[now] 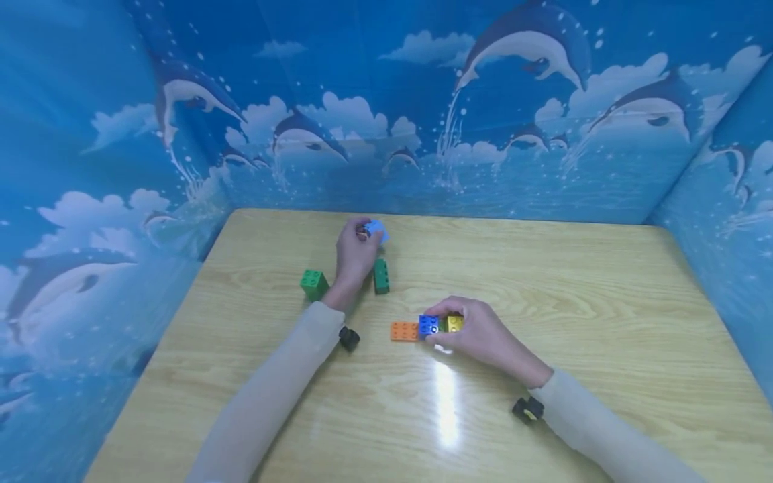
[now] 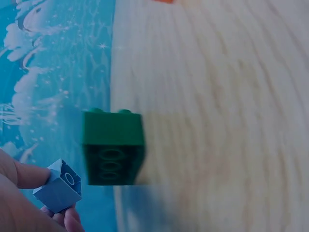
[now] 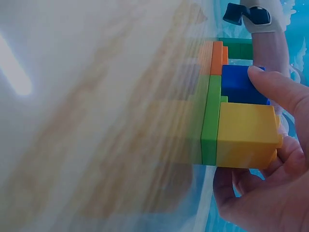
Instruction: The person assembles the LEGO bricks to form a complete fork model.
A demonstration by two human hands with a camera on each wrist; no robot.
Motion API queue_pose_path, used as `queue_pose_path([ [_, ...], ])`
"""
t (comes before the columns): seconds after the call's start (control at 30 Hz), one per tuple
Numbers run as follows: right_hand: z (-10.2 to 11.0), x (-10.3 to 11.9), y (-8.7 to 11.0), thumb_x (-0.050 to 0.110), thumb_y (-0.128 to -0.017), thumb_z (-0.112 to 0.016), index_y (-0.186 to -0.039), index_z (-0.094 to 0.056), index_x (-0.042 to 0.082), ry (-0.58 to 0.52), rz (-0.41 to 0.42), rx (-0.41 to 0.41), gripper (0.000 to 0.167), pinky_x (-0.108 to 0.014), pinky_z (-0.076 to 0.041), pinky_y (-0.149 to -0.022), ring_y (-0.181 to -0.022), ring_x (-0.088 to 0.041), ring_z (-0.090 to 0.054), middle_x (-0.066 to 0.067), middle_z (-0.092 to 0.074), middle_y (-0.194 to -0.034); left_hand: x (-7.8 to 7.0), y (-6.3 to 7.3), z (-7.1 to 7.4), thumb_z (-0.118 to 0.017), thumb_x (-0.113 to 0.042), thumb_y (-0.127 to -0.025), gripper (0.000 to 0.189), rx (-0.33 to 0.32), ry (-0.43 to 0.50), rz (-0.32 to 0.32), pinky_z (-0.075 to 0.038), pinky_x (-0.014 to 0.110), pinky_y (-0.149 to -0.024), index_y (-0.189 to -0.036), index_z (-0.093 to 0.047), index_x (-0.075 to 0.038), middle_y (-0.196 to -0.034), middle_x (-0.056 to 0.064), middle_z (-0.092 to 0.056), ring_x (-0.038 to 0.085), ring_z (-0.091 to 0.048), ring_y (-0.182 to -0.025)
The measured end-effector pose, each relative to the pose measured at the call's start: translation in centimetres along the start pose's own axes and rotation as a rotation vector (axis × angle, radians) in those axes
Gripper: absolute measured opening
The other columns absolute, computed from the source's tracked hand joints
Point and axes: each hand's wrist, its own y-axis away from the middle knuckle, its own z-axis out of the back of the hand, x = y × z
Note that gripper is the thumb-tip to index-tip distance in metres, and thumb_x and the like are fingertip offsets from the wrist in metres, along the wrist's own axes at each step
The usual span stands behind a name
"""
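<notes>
My left hand point(image 1: 357, 251) pinches a light blue brick point(image 2: 59, 187) between thumb and fingers near the table's far edge. Just in front of it, a dark green brick point(image 1: 381, 276) lies on its side, its hollow underside showing in the left wrist view. By the left wrist stands a brighter green brick point(image 1: 313, 284), studs up. My right hand point(image 1: 477, 332) grips a blue brick point(image 3: 241, 83), thumb on its side. The blue brick sits over the joint of a flat orange brick point(image 1: 404, 331) and a flat light green brick point(image 3: 211, 121). Beside it, a yellow brick point(image 3: 245, 135) stands on the green one.
The bricks are on a wood-grain table point(image 1: 580, 288). Dolphin-printed curtains point(image 1: 386, 134) hang along its back and sides. Small black devices are on both wrists. A bright light reflection point(image 1: 447, 406) shows on the tabletop before the right hand.
</notes>
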Motion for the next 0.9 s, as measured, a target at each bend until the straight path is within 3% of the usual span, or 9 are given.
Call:
queue_pose_path([
  [0.2,0.1,-0.2,0.0,0.021,-0.085,-0.097,-0.118,-0.081,0.019,-0.015,-0.003,0.008,0.037,-0.050,-0.056,-0.103,-0.114,-0.022,-0.068,0.006,-0.077,-0.118,-1.3,1.4,1.1,-0.073,-0.020,-0.107,0.040,0.059,-0.003,-0.064,-0.051,0.035,-0.076,-0.143,-0.064,-0.006,-0.125,0.009,-0.064,0.022,-0.059,-0.097],
  [0.4,0.0,-0.4,-0.2,0.022,-0.085,-0.097,-0.117,-0.082,0.020,-0.039,0.007,0.015,0.036,-0.045,-0.056,-0.099,-0.112,-0.021,-0.068,0.007,-0.076,-0.116,-2.4,2.9,2.3,-0.075,-0.018,-0.106,0.039,0.213,-0.026,-0.152,-0.054,0.035,-0.074,-0.140,-0.066,-0.003,-0.118,0.011,-0.067,0.024,-0.063,-0.098],
  [0.5,0.0,-0.4,-0.2,0.021,-0.085,-0.097,-0.118,-0.081,0.019,-0.060,0.004,0.022,0.036,-0.043,-0.056,-0.098,-0.112,-0.021,-0.068,0.007,-0.076,-0.116,-2.8,3.8,2.8,-0.078,-0.017,-0.104,0.040,0.303,-0.062,-0.163,-0.055,0.034,-0.071,-0.139,-0.066,-0.003,-0.116,0.010,-0.067,0.025,-0.064,-0.098],
  [0.67,0.0,-0.3,-0.1,0.018,-0.086,-0.095,-0.120,-0.080,0.015,-0.076,0.008,0.027,0.037,-0.044,-0.056,-0.098,-0.110,-0.022,-0.066,0.004,-0.075,-0.114,-2.9,5.3,3.5,-0.080,-0.018,-0.101,0.041,0.429,-0.119,-0.176,-0.059,0.035,-0.071,-0.138,-0.067,-0.006,-0.116,0.008,-0.069,0.026,-0.065,-0.100],
  [0.9,-0.2,-0.2,0.1,0.014,-0.085,-0.095,-0.120,-0.080,0.015,-0.054,0.007,0.009,0.038,-0.043,-0.058,-0.094,-0.106,-0.022,-0.067,0.003,-0.075,-0.114,-2.3,6.4,4.5,-0.081,-0.015,-0.101,0.036,0.527,-0.147,-0.218,-0.059,0.037,-0.073,-0.133,-0.069,-0.006,-0.112,0.006,-0.070,0.024,-0.066,-0.095],
])
